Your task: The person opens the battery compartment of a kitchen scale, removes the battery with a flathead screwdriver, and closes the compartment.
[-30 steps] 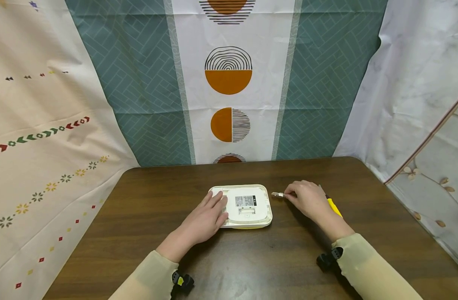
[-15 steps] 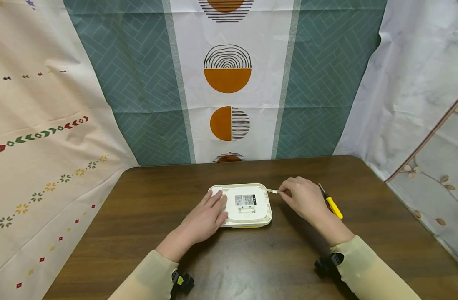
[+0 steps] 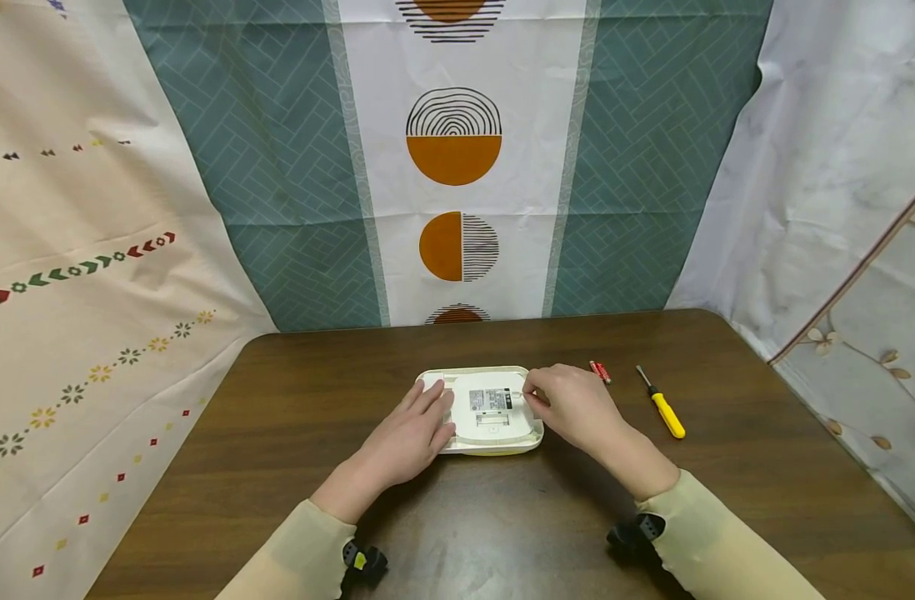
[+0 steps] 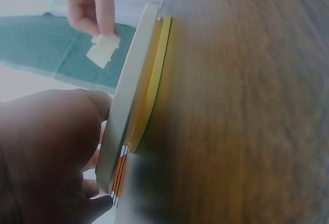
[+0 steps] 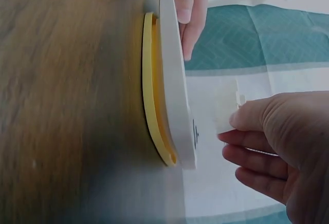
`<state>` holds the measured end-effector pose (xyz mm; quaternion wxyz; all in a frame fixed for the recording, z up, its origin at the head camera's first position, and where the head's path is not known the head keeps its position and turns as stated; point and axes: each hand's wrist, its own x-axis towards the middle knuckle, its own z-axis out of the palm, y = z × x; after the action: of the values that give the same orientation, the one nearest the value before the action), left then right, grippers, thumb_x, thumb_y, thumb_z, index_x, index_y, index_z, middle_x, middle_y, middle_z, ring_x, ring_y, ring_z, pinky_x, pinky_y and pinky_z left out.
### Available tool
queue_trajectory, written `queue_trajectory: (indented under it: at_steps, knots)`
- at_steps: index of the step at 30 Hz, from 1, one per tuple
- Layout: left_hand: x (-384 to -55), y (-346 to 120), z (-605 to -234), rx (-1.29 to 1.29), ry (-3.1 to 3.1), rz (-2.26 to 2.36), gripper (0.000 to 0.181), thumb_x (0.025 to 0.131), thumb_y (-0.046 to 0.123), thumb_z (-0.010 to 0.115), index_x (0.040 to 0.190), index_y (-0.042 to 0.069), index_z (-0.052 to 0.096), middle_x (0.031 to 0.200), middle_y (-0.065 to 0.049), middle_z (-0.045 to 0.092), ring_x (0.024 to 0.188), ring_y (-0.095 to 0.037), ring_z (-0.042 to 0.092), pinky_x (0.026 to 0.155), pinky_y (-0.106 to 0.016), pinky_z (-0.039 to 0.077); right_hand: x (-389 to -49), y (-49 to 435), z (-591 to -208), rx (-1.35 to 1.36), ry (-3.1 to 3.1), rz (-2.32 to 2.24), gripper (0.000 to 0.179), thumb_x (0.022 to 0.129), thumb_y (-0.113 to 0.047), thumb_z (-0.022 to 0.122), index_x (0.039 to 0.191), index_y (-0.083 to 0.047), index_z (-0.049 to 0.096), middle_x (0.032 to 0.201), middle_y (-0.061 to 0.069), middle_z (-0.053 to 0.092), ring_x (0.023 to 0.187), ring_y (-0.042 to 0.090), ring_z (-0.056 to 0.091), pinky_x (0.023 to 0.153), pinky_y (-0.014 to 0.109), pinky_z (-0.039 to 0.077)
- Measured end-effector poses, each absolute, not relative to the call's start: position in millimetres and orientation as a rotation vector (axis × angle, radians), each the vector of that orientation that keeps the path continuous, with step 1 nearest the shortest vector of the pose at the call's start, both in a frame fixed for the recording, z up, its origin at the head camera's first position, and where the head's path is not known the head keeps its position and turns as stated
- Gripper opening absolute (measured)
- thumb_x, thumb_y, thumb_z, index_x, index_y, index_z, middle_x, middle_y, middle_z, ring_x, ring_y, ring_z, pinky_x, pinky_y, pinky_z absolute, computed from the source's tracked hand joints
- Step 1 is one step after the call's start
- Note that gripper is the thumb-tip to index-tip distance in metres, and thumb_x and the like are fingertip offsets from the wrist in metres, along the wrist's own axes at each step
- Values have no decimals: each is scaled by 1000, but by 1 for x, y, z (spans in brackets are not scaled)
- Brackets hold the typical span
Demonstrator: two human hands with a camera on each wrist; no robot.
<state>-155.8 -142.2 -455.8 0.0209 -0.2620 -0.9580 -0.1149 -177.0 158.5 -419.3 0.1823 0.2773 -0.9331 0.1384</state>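
Note:
A flat white device lies underside up on the table, showing a printed label and a small open battery compartment. Its yellow lower part faces the tabletop in the left wrist view. On its left side rests my left hand, fingers fairly straight across the surface. My right hand pinches a small white battery cover between thumb and forefinger, over the right part of the device. Both wrist views show that cover held clear of the device's surface.
Red batteries lie behind my right hand. Farther right is a screwdriver with a yellow handle, its tip pointing away. The brown table ends at hanging cloths at the back and sides.
My right hand has moved left with the battery cover, from beside the device to above it. The batteries and the whole screwdriver have come into view. My left hand stays on the device.

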Motion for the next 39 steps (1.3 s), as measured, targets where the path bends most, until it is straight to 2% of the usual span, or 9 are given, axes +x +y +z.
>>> queue_trajectory:
  at_steps: [10,15,20,29,39]
  knots:
    - [-158,-142,-459,-804,-2966,-344,60,118,39,52,168,5,46,176,-16,37,166,-42,23,134,-52,24,-174,144,-425,922,-2558,359,21,87,-7,89,86,-21,75,78,-8,70,68,13,59,59,35,51]
    - [-158,-143,-459,-807,-2969,-347,61,118,40,51,168,5,46,176,-16,37,166,-42,23,134,-51,24,-173,136,-428,929,-2521,340,26,86,-5,89,82,-23,71,73,-9,66,64,12,56,55,34,49]
    - [-158,-143,-459,-812,-2958,-354,61,118,39,52,167,4,47,176,-17,38,166,-42,25,134,-52,25,-173,129,-428,954,-2536,326,26,89,-8,89,80,-23,69,71,-12,64,63,10,52,56,31,47]
    - [-159,-143,-459,-830,-2942,-355,60,118,39,52,167,3,47,175,-18,38,166,-43,25,134,-51,25,-173,127,-432,937,-2533,296,33,88,-8,90,75,-23,63,65,-14,52,60,9,45,52,29,41]
    - [-157,-143,-458,-816,-2955,-362,60,118,38,52,167,3,47,175,-18,38,165,-44,25,133,-52,25,-174,123,-435,940,-2512,216,31,87,-7,88,75,-21,63,65,-10,61,58,9,46,54,30,44]
